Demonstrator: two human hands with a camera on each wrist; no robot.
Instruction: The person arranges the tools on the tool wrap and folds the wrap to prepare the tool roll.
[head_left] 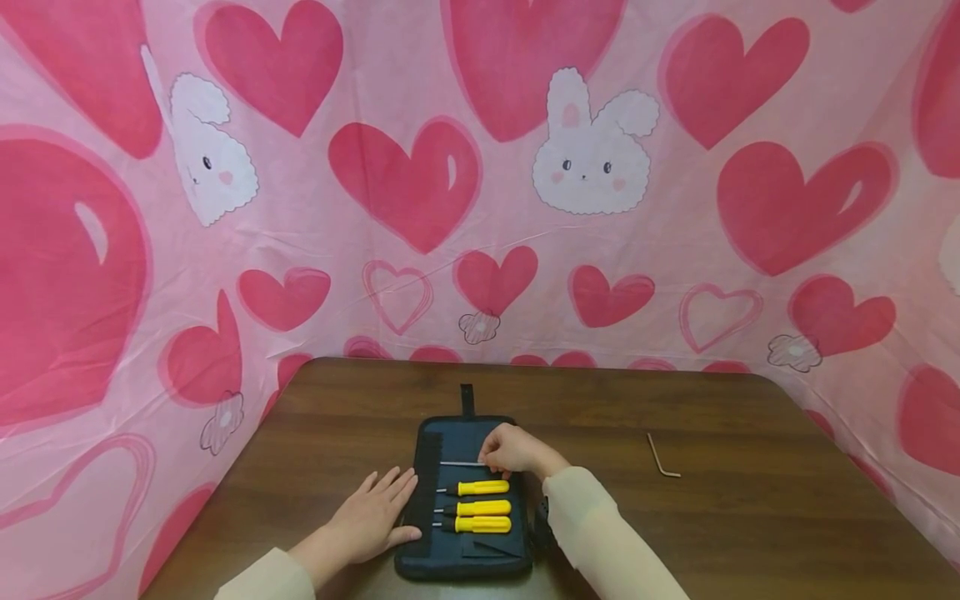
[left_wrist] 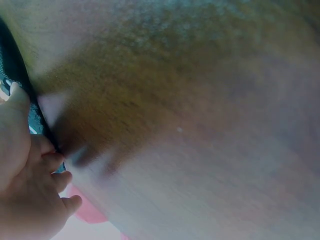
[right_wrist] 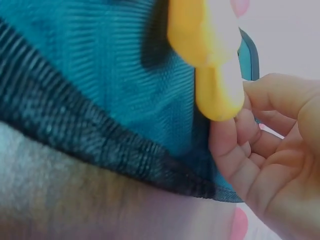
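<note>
A dark blue tool pouch (head_left: pixel 465 439) with black edging lies unfolded on the table. My right hand (head_left: pixel 517 450) is over its upper right part, where thumb and fingers pinch the right end of a thin silver metal rod (head_left: pixel 459 463). The rod's left end meets the black elastic strip (head_left: pixel 427 500), and its gripped end is hidden. Three yellow-handled screwdrivers (head_left: pixel 482 507) lie below it in a column, tips toward the strip. In the right wrist view, yellow handles (right_wrist: pixel 220 92) overlap my fingers. My left hand (head_left: pixel 371 517) rests flat with spread fingertips at the pouch's left edge.
An L-shaped hex key (head_left: pixel 658 458) lies on the brown wooden table (head_left: pixel 750 517), off to the right. The pouch's closing strap (head_left: pixel 467 400) points to the far side. A pink heart-and-rabbit cloth (head_left: pixel 495 225) hangs behind the table. A small pocket (head_left: pixel 480 550) sits at the pouch's near end.
</note>
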